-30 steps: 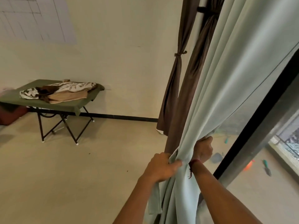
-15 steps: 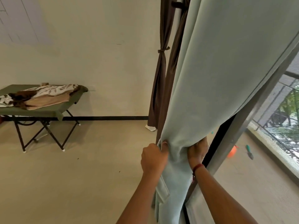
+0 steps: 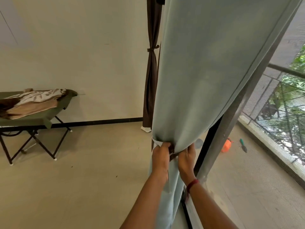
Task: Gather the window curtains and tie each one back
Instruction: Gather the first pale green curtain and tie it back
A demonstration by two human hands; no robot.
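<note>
Nearest the person, the left hand (image 3: 160, 157) and right hand (image 3: 186, 158) meet side by side at the narrowest point of the pale curtain (image 3: 206, 71). Both have their fingers curled in, clenching the gathered cloth. A dark strip (image 3: 172, 153) shows between the two hands; whether either hand holds it cannot be told. The right wrist carries a red thread (image 3: 192, 184). The pale curtain hangs with its long axis vertical, leaning slightly to the upper right. It is wide above the hands, pinched at the grip, and falls in a narrow column below it. Just right of the pale curtain stands the dark window frame (image 3: 231, 116), its post close against the cloth edge. Left of the pale curtain the floor (image 3: 82, 179) lies open. Behind the pale curtain's left edge a brown curtain (image 3: 151, 88) hangs upright against the wall, cinched by a knotted tie (image 3: 152, 49). Far left of the pale curtain a folding table (image 3: 41, 118) bears heaped clothes (image 3: 33, 100). Beyond the frame, on the balcony, lie an orange object (image 3: 227, 145) and a green trowel (image 3: 244, 145), near a railing (image 3: 287, 70).
</note>
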